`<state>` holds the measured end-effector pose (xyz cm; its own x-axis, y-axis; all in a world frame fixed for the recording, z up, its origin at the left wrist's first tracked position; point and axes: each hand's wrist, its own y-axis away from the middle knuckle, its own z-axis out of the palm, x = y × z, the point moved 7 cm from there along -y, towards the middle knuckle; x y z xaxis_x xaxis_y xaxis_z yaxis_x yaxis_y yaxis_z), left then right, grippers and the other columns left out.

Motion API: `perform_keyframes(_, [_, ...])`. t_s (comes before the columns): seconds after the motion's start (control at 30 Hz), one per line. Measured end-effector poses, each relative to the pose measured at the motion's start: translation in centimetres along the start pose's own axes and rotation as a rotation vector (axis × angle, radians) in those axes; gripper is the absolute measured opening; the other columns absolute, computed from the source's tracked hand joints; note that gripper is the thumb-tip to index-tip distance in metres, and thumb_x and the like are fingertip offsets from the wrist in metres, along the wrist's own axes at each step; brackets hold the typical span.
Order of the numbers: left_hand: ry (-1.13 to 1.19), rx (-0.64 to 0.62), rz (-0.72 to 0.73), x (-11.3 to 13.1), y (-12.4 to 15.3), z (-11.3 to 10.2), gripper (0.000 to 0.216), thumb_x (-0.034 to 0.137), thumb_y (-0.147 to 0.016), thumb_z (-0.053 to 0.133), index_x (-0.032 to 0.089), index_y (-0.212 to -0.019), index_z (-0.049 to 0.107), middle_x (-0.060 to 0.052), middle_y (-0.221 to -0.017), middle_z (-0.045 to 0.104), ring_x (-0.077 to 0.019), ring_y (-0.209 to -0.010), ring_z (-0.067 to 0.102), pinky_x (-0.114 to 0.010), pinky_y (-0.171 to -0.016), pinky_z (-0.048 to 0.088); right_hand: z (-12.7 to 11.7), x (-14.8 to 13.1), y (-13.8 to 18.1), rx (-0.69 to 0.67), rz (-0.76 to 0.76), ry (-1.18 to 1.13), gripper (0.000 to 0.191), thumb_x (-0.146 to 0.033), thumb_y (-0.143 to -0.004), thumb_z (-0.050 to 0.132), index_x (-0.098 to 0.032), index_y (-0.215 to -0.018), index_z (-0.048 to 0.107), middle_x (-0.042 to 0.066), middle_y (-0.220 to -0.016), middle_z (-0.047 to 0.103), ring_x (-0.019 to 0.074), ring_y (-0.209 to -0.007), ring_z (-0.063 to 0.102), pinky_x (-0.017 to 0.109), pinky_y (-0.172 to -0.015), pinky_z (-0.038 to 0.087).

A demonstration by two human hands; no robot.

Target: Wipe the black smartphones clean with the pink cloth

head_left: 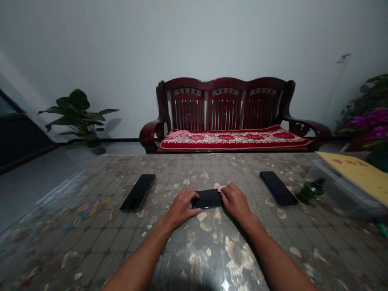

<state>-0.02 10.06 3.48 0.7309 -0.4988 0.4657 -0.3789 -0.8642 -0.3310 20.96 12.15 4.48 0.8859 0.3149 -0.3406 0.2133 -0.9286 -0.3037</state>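
Note:
A black phone (208, 198) lies flat in the middle of the patterned table (194, 246). My left hand (181, 206) rests on its left end, fingers curled over the edge. At the phone's right end, my right hand (235, 200) pinches a small pink piece (221, 188) against the top corner; what the piece is I cannot make out. A second black phone (138, 192) lies to the left, apart from my hands. A third dark phone (278, 187) lies to the right.
Coloured rubber bands (91, 210) are scattered at the left. A green bottle (309, 191) lies at the right beside a clear plastic box (345, 190) with a yellow lid. Beyond the table stand a wooden bench (226, 117), a potted plant (79, 117) and purple flowers (374, 125).

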Motion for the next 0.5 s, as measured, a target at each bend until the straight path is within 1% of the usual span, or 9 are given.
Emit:
perform_keyframes(0.07, [0.002,0.003,-0.006,-0.06,0.01,0.02,0.033,0.025,-0.072,0.081,0.022,-0.100,0.064,-0.008,-0.121,0.068,-0.0290,-0.115,0.062,-0.043,-0.100,0.047,-0.12,-0.17,0.03,-0.014,-0.003,0.012,0.021,-0.021,-0.097,0.054,-0.020,-0.103,0.074,0.007,-0.096,0.065,0.0181,-0.093,0.060,0.024,-0.080,0.041])
perform_keyframes(0.23, [0.020,0.003,-0.009,-0.09,0.08,-0.03,0.031,0.026,-0.072,0.082,0.023,-0.098,0.066,-0.008,-0.122,0.068,-0.0293,-0.116,0.062,-0.043,-0.101,0.047,-0.39,-0.21,-0.12,-0.051,0.039,0.073,0.022,-0.020,-0.098,0.052,-0.020,-0.103,0.074,0.008,-0.098,0.065,0.0186,-0.096,0.060,0.024,-0.080,0.040])
perform_keyframes(0.4, [0.038,-0.033,0.008,0.26,0.14,-0.04,0.037,0.027,-0.069,0.086,0.023,-0.100,0.066,-0.008,-0.124,0.068,-0.0291,-0.117,0.062,-0.043,-0.101,0.047,-0.39,-0.39,-0.48,-0.100,0.084,0.144,0.024,-0.019,-0.098,0.050,-0.018,-0.099,0.074,0.009,-0.100,0.066,0.0202,-0.098,0.059,0.026,-0.082,0.038])
perform_keyframes(0.5, [0.048,-0.044,0.015,0.30,0.13,0.04,0.039,0.028,-0.068,0.088,0.023,-0.100,0.066,-0.008,-0.123,0.068,-0.0287,-0.116,0.062,-0.042,-0.101,0.048,-0.12,-1.05,-0.54,-0.116,0.095,0.151,0.025,-0.020,-0.099,0.049,-0.017,-0.099,0.074,0.010,-0.101,0.066,0.0207,-0.099,0.059,0.027,-0.081,0.038])
